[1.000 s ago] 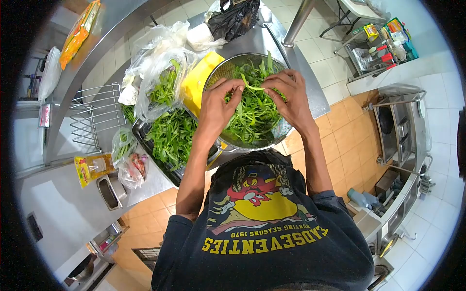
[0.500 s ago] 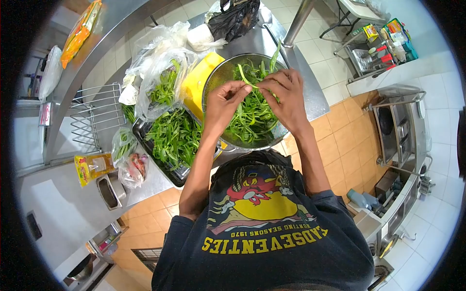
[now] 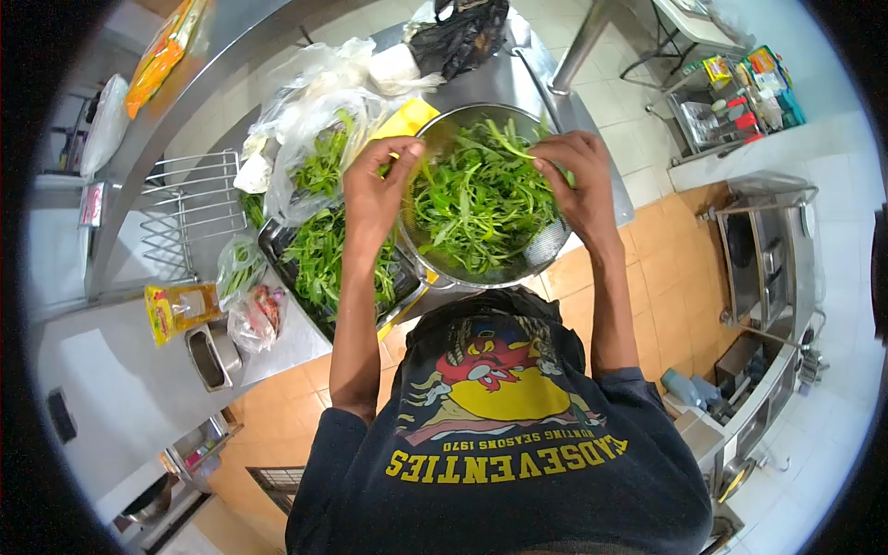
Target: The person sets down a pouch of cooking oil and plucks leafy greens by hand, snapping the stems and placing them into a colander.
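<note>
A round metal mesh strainer [image 3: 544, 242] is heaped with leafy green stems [image 3: 481, 199]. At its left rim, my left hand [image 3: 377, 190] is closed, thumb against forefinger. A short yellow-green piece of stem shows just below those fingertips, partly hidden. Over the strainer's right side, my right hand [image 3: 581, 176] pinches a leafy green stem [image 3: 507, 141] that points up and left. More greens [image 3: 319, 264] lie in a black tray [image 3: 275, 242] left of the strainer, partly behind my left forearm.
Behind the tray are a clear plastic bag [image 3: 301, 190] of greens and a yellow board [image 3: 407, 118]. A black plastic bag [image 3: 458, 42] and a long-handled utensil [image 3: 534, 79] lie at the far side. A wire rack [image 3: 190, 199] stands left; a metal post [image 3: 581, 46] rises at the right.
My hands have moved apart from the stem they pinched together over the strainer. The left went left to the rim; the right went slightly right, still with a leafy stem.
</note>
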`<state>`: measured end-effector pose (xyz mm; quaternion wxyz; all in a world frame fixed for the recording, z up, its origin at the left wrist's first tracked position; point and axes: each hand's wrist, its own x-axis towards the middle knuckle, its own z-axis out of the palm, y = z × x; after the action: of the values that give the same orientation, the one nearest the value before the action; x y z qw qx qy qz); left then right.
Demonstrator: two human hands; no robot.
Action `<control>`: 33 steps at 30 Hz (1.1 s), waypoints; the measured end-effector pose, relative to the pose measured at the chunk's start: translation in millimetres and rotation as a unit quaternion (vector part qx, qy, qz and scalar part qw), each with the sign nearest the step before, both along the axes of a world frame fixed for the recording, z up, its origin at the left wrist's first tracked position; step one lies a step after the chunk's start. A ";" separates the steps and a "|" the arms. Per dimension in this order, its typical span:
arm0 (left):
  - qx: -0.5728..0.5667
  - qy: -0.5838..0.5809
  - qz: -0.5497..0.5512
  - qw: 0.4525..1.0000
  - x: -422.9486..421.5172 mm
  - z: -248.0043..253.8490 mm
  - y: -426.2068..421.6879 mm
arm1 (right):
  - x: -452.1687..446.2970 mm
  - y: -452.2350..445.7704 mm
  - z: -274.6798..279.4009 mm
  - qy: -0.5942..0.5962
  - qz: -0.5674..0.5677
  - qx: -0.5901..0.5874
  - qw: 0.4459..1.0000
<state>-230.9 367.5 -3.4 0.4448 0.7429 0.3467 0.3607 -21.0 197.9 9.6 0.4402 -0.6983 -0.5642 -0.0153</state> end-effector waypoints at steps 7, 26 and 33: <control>0.091 0.044 0.121 0.988 -61.8 6.7 79.8 | -1.5 0.2 -6.9 0.010 0.000 -0.004 1.000; 0.104 0.140 0.138 0.975 -67.3 -15.4 83.3 | -10.5 1.5 -6.9 0.212 -0.019 -0.024 0.977; -0.168 0.016 -0.090 0.982 6.1 -10.0 -14.8 | -20.4 11.8 -14.0 0.393 0.013 -0.038 0.919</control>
<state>-224.8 352.7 -13.4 0.5884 0.6916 0.3407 0.2438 -41.4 209.7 -4.4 0.5998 -0.6568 -0.3554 0.2872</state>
